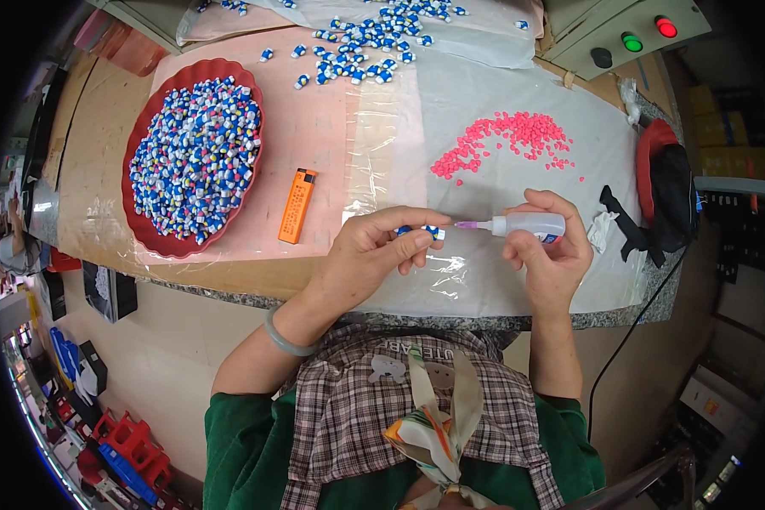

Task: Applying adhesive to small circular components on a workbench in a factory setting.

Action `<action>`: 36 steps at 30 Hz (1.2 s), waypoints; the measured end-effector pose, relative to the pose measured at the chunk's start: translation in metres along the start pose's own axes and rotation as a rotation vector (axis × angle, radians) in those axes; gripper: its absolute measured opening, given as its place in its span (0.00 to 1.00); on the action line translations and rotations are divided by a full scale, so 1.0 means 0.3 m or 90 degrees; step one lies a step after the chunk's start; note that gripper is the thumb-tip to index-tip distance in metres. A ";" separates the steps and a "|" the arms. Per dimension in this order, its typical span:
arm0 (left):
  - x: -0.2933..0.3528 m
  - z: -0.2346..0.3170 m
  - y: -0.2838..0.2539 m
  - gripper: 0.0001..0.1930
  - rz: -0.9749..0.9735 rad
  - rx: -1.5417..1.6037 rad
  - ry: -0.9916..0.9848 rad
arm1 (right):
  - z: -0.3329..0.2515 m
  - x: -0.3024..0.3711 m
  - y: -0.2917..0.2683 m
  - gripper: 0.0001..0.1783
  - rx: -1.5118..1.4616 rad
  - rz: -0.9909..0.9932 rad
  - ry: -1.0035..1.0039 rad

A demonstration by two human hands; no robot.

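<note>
One red bowl (245, 82). Two hands, both gripping: left hand (361, 253), right hand (561, 259). One bottle (542, 223), in right hand. One lighter (297, 206), beside bowl. Blue-white pieces (433, 231): at least one pinched in left hand, others uncountable. Pink bits (527, 129): uncountable.

- Your squeeze bottle (531, 224): translucent, purple-tipped, held on its side, tip pointing left.
- Your small blue-and-white pieces (433, 232): held just left of the squeeze bottle's tip, partly hidden.

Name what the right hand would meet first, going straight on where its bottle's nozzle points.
Probably the small blue-and-white piece in the left hand, or that hand's index fingertip; depth is unclear.
</note>
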State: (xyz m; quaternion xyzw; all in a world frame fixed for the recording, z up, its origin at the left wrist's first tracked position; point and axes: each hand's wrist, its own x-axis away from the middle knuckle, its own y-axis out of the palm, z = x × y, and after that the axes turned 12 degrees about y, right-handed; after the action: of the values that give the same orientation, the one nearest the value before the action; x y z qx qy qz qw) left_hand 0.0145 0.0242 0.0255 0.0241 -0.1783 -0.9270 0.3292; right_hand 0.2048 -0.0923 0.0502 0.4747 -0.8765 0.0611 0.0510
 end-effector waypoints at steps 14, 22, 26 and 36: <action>0.016 -0.023 0.013 0.13 0.009 -0.137 0.085 | -0.006 0.029 -0.008 0.28 0.244 0.003 -0.248; 0.017 -0.016 0.011 0.13 -0.014 -0.178 0.084 | -0.001 0.038 -0.012 0.27 0.333 0.027 -0.305; 0.018 -0.020 0.011 0.13 -0.011 -0.192 0.084 | -0.014 0.041 -0.007 0.26 0.342 0.025 -0.306; 0.020 -0.025 0.006 0.12 -0.018 -0.219 0.087 | -0.023 0.037 -0.001 0.24 0.366 0.014 -0.331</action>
State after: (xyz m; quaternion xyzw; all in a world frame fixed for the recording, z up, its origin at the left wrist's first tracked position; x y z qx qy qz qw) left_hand 0.0121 0.0168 0.0196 0.0327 0.0061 -0.9447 0.3263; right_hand 0.1992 -0.1004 0.0586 0.4598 -0.8125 0.1824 -0.3085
